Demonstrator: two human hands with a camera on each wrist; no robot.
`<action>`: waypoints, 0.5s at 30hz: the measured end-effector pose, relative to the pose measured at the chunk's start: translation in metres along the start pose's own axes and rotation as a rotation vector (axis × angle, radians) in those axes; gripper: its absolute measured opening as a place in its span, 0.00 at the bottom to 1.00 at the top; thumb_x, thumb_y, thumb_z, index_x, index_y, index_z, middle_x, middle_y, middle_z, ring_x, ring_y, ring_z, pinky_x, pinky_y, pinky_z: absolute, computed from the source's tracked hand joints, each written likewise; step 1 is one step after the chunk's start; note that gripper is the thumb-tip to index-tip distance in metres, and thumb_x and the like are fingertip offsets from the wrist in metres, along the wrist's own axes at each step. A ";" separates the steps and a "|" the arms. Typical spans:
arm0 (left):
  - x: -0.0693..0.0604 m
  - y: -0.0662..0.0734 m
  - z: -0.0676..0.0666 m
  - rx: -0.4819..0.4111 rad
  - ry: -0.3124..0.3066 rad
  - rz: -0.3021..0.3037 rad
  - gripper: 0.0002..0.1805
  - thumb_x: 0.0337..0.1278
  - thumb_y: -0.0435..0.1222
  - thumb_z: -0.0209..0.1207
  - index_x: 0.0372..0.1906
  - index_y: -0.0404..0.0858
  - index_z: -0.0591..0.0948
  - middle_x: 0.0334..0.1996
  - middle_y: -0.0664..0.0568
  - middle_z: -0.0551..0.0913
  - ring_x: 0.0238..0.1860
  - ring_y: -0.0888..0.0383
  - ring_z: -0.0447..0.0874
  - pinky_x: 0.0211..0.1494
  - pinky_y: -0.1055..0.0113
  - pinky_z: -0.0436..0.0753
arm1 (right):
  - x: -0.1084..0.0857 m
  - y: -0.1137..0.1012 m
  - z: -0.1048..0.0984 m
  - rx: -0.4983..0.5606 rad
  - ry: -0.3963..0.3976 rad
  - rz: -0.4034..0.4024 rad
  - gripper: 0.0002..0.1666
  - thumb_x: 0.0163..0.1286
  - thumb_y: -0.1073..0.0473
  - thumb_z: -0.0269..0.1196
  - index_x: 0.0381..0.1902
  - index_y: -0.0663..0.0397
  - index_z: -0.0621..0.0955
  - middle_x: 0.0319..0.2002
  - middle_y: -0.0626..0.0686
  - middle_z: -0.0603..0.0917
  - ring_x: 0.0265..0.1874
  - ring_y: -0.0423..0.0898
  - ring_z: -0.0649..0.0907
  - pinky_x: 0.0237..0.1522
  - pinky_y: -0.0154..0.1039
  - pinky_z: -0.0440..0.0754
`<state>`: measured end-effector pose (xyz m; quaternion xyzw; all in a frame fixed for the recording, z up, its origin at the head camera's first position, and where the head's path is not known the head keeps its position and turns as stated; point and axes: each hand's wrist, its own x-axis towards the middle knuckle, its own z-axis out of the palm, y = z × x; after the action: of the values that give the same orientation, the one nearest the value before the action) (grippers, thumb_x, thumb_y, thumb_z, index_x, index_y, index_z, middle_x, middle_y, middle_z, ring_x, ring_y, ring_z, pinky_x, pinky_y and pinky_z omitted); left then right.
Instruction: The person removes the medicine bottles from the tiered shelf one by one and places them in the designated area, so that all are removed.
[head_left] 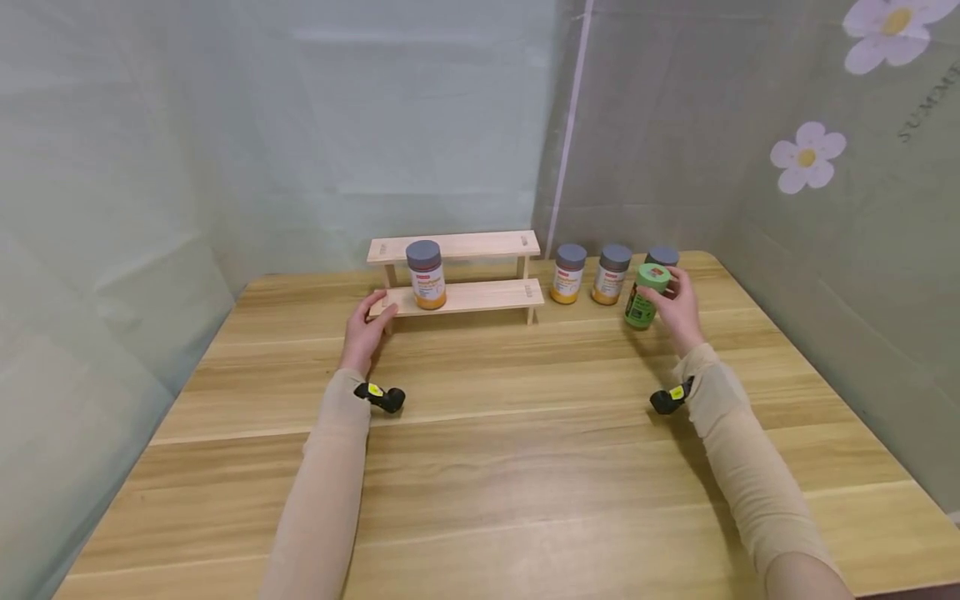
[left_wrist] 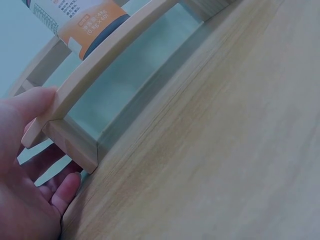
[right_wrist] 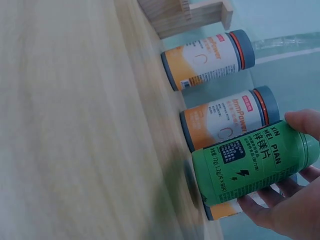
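My left hand (head_left: pixel 363 332) grips the left end of a two-step wooden rack (head_left: pixel 480 294). In the left wrist view the thumb lies on the lower step (left_wrist: pixel 75 95), with the fingers around its end by the leg (left_wrist: pixel 75 145). On that lower step stands an upright supplement jar (head_left: pixel 427 279) with a grey-blue lid and a white and orange label. Far to the right, my right hand (head_left: pixel 679 312) holds a green tablet bottle (right_wrist: pixel 250 162) near its lid. Whether its base touches the table I cannot tell. The bottle partly hides a similar grey-lidded jar (head_left: pixel 663 254) behind it.
Two more grey-lidded jars, one (head_left: pixel 568 275) beside the rack and another (head_left: pixel 611 277) nearer the green bottle, stand in a row at the back of the wooden table (head_left: pixel 510 467). Behind the table hangs a pale curtain (head_left: pixel 420 117); a flowered one (head_left: pixel 847 250) runs along the right.
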<state>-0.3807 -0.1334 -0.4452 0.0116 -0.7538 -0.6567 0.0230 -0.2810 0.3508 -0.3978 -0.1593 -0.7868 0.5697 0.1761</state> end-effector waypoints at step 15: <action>0.002 -0.001 0.001 -0.012 -0.010 -0.018 0.31 0.63 0.44 0.61 0.70 0.46 0.68 0.76 0.55 0.58 0.76 0.56 0.50 0.78 0.59 0.53 | 0.002 0.011 -0.002 -0.015 -0.014 -0.010 0.41 0.69 0.51 0.60 0.73 0.51 0.55 0.69 0.63 0.64 0.65 0.56 0.67 0.68 0.53 0.67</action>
<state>-0.3832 -0.1329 -0.4459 0.0150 -0.7499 -0.6612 0.0136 -0.2814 0.3569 -0.4075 -0.1525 -0.7930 0.5641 0.1722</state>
